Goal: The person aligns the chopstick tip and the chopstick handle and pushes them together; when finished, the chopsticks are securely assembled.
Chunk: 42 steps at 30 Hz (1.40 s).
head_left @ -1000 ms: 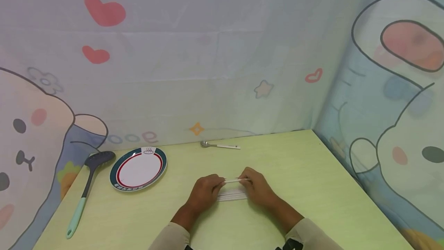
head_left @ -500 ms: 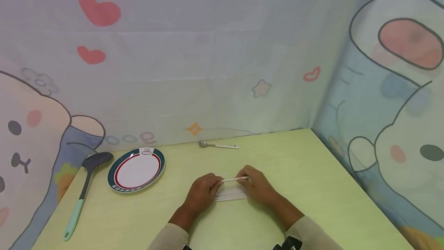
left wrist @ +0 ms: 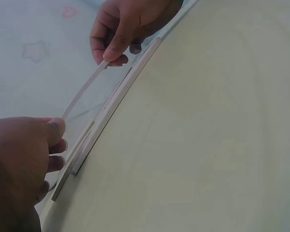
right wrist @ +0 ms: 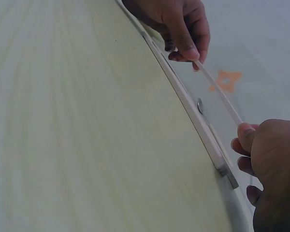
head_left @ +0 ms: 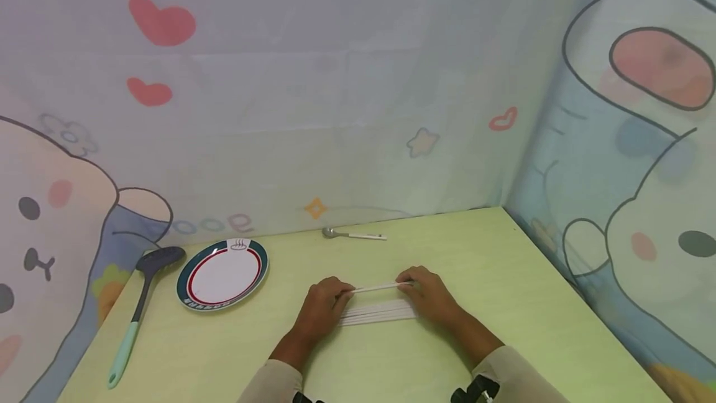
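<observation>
A thin white strip [head_left: 377, 288] stretches between my two hands, raised above the table. My left hand [head_left: 321, 313] pinches its left end between thumb and fingers. At the other end, my right hand [head_left: 433, 300] pinches it the same way. Directly beneath lies a flat, whitish, ridged thing [head_left: 377, 313] with lines along its length, its kind unclear; the hands hide its ends in the head view. In the left wrist view its long pale edge [left wrist: 117, 99] runs below the held strip, which bows slightly.
At the back of the table lies a small spoon [head_left: 358, 236] with a white handle. A plate [head_left: 224, 273] with a dark green rim stands at the left. Beside it is a black kitchen skimmer [head_left: 159, 259] with a mint handle. Printed cloth walls [head_left: 358, 98] enclose the table.
My right hand has moved to the right, away from the left hand, so more of the strip and the ridged thing shows between them. Both hands keep their pinch.
</observation>
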Each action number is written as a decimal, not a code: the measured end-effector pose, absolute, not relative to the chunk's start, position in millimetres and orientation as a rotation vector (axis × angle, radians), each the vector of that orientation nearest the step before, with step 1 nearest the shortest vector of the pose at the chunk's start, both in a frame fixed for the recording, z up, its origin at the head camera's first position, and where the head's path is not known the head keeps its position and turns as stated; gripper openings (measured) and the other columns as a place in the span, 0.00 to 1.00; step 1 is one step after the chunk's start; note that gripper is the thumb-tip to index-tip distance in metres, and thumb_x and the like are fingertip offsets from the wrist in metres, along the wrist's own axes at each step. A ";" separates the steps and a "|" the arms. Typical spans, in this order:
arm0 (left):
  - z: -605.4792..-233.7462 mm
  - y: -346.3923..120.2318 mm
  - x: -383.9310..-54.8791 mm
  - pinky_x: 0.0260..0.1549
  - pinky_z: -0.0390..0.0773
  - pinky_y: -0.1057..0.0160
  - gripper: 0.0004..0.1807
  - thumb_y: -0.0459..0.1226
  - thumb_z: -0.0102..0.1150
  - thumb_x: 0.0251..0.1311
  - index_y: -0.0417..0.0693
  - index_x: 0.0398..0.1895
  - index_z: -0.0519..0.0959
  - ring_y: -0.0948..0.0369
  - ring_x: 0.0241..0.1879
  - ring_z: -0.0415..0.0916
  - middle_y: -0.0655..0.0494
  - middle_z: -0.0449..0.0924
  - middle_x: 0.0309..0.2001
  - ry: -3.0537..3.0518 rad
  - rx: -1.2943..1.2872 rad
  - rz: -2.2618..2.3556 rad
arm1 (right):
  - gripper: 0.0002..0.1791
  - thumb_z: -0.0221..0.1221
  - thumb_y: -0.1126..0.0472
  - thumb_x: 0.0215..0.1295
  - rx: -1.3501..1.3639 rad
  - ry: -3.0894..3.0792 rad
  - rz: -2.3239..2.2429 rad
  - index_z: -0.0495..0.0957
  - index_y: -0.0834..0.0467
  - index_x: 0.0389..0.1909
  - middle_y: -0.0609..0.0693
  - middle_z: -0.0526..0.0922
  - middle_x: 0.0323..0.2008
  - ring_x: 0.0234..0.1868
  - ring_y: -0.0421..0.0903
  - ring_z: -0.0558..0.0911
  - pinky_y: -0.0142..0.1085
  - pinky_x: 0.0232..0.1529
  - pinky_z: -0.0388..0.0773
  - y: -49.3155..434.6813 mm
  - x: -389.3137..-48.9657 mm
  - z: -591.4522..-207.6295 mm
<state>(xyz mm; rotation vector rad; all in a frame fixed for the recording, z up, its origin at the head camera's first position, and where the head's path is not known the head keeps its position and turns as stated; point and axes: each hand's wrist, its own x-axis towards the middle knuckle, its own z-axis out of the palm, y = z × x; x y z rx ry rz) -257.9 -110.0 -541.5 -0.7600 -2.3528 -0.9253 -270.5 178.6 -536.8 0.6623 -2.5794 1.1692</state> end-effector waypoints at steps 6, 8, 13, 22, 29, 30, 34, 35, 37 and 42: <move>-539.4 -111.1 -258.5 0.46 0.74 0.49 0.02 0.31 0.76 0.63 0.47 0.37 0.93 0.54 0.45 0.78 0.55 0.83 0.42 -2.396 -0.668 -0.928 | 0.05 0.67 0.64 0.76 0.609 -2.570 1.195 0.87 0.51 0.46 0.46 0.87 0.45 0.52 0.47 0.83 0.45 0.59 0.80 181.7 -272.5 -539.6; -538.9 -111.3 -258.4 0.46 0.70 0.49 0.02 0.31 0.77 0.63 0.47 0.36 0.93 0.53 0.46 0.77 0.55 0.82 0.42 -2.427 -0.638 -0.940 | 0.05 0.67 0.64 0.75 0.615 -2.572 1.213 0.88 0.50 0.45 0.46 0.88 0.45 0.52 0.46 0.82 0.46 0.59 0.79 181.8 -272.7 -540.8; -538.3 -112.6 -258.5 0.47 0.70 0.41 0.02 0.32 0.76 0.64 0.49 0.34 0.93 0.47 0.54 0.75 0.54 0.81 0.44 -2.504 -0.604 -0.946 | 0.05 0.68 0.63 0.74 0.664 -2.556 1.207 0.88 0.49 0.43 0.44 0.88 0.45 0.50 0.44 0.81 0.42 0.57 0.79 182.0 -272.6 -544.5; -539.9 -117.0 -255.7 0.54 0.63 0.34 0.06 0.32 0.73 0.67 0.52 0.35 0.94 0.43 0.63 0.67 0.52 0.80 0.52 -2.609 -0.580 -1.021 | 0.04 0.70 0.66 0.71 0.824 -2.439 1.127 0.89 0.53 0.41 0.44 0.91 0.41 0.47 0.47 0.83 0.41 0.52 0.79 186.0 -274.5 -550.4; -539.2 -117.4 -254.3 0.54 0.63 0.35 0.06 0.34 0.71 0.68 0.53 0.34 0.94 0.43 0.63 0.66 0.52 0.80 0.52 -2.615 -0.585 -1.044 | 0.05 0.69 0.66 0.73 0.831 -2.478 1.151 0.89 0.52 0.41 0.45 0.91 0.40 0.49 0.46 0.82 0.42 0.55 0.78 188.2 -275.3 -552.3; -538.7 -117.6 -253.8 0.54 0.62 0.35 0.06 0.34 0.70 0.69 0.52 0.34 0.94 0.42 0.63 0.66 0.51 0.80 0.52 -2.618 -0.587 -1.051 | 0.05 0.69 0.66 0.73 0.825 -2.486 1.152 0.89 0.52 0.41 0.44 0.91 0.40 0.49 0.45 0.82 0.42 0.56 0.78 188.3 -275.3 -552.1; -537.5 -117.6 -252.9 0.54 0.62 0.35 0.07 0.34 0.70 0.69 0.51 0.34 0.93 0.42 0.63 0.66 0.51 0.80 0.52 -2.611 -0.596 -1.064 | 0.05 0.69 0.65 0.73 0.811 -2.490 1.144 0.89 0.50 0.39 0.43 0.91 0.39 0.49 0.43 0.81 0.42 0.56 0.78 188.5 -275.4 -552.0; -537.8 -117.6 -252.9 0.53 0.62 0.35 0.07 0.34 0.70 0.69 0.51 0.34 0.93 0.42 0.63 0.66 0.51 0.80 0.52 -2.607 -0.599 -1.065 | 0.05 0.69 0.65 0.73 0.807 -2.490 1.142 0.89 0.50 0.39 0.42 0.91 0.39 0.49 0.42 0.81 0.42 0.56 0.78 188.5 -275.3 -551.9; -538.3 -117.4 -252.8 0.53 0.62 0.34 0.07 0.34 0.70 0.68 0.51 0.33 0.93 0.41 0.63 0.66 0.50 0.80 0.52 -2.595 -0.609 -1.074 | 0.06 0.69 0.65 0.72 0.802 -2.484 1.147 0.89 0.49 0.38 0.40 0.90 0.38 0.48 0.42 0.81 0.42 0.56 0.78 188.2 -275.4 -552.5; -540.2 -117.1 -252.2 0.52 0.62 0.34 0.05 0.35 0.73 0.65 0.53 0.30 0.92 0.41 0.61 0.67 0.49 0.81 0.50 -2.586 -0.645 -1.072 | 0.09 0.70 0.67 0.71 0.790 -2.491 1.150 0.89 0.48 0.37 0.37 0.89 0.37 0.48 0.41 0.80 0.41 0.55 0.77 188.2 -275.4 -554.2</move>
